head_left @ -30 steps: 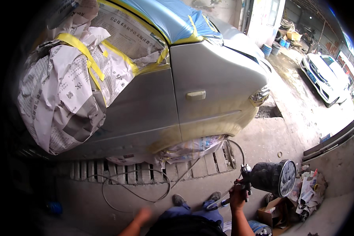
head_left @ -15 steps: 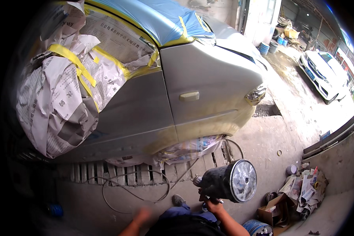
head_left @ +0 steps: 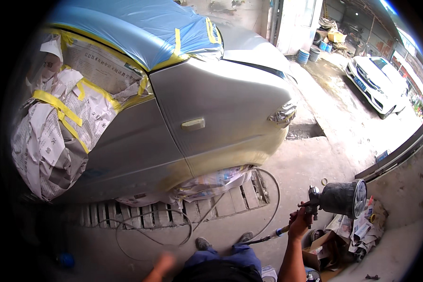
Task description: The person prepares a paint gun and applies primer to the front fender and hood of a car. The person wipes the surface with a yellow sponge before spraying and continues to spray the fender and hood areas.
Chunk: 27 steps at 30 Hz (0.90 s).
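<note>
My right hand (head_left: 300, 223) is wrapped round the handle of a spray gun (head_left: 313, 198), raised out to the right. The gun's large dark cup (head_left: 340, 197) points sideways to the right, and an air hose (head_left: 263, 239) runs from the handle's foot. At the lower middle, my left hand (head_left: 165, 261) is smeared by motion, so its fingers cannot be made out. In front stands a grey car fender (head_left: 235, 103), yellowish along its lower edge. The door beside it (head_left: 131, 141) is also grey. Newspaper (head_left: 56, 145) and yellow tape wrap the mirror and window.
Blue film (head_left: 141, 28) covers the windscreen, and paper (head_left: 216, 183) wraps the wheel. The hose loops over a slatted floor grate (head_left: 162, 215). By the right wall lie a cardboard box (head_left: 322, 249) and crumpled paper (head_left: 373, 225). A white car (head_left: 376, 84) stands outside.
My right hand has lifted the spray gun and carried it to the right, turning the cup sideways. The car sits further left in view. My left hand has shifted slightly down and left.
</note>
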Tool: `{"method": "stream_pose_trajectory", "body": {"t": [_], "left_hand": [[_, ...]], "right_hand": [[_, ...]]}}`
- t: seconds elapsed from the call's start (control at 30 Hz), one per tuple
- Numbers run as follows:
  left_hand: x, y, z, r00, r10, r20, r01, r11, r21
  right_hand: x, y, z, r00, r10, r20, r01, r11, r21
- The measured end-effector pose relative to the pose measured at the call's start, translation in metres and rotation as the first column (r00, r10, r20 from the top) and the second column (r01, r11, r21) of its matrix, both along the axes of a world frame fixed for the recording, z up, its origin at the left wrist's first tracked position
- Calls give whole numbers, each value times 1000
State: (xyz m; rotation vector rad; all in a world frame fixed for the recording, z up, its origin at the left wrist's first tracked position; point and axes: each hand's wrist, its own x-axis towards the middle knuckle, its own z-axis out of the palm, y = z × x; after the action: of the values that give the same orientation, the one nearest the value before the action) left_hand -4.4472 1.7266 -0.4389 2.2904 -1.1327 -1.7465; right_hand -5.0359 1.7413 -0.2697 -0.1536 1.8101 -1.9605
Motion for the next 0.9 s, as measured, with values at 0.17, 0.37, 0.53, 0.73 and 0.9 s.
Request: {"method": "stream_pose_trajectory", "body": {"t": [0.17,0.37,0.53,0.73,0.9], "left_hand": [[-32,-6,-1,995,-86,56,88,996,-23],[-51,-9,-8,993,-110,33,113,990,-86],[-69,-2,-10,995,-86,44,90,993,-81],[-104,26,7,994,-75,81,79,996,-51],[-99,45,15,992,-62,111,69,996,-63]], "right_hand": [[29,1,-10,939,327,-105,-341,925,-166],[33,-16,0,694,709,-123,-719,675,-165],[-28,-10,-19,883,465,61,-456,881,-123],[-89,-6,-18,991,129,-22,-129,992,9],[-55,-3,-48,936,343,-82,-338,939,61]]}}
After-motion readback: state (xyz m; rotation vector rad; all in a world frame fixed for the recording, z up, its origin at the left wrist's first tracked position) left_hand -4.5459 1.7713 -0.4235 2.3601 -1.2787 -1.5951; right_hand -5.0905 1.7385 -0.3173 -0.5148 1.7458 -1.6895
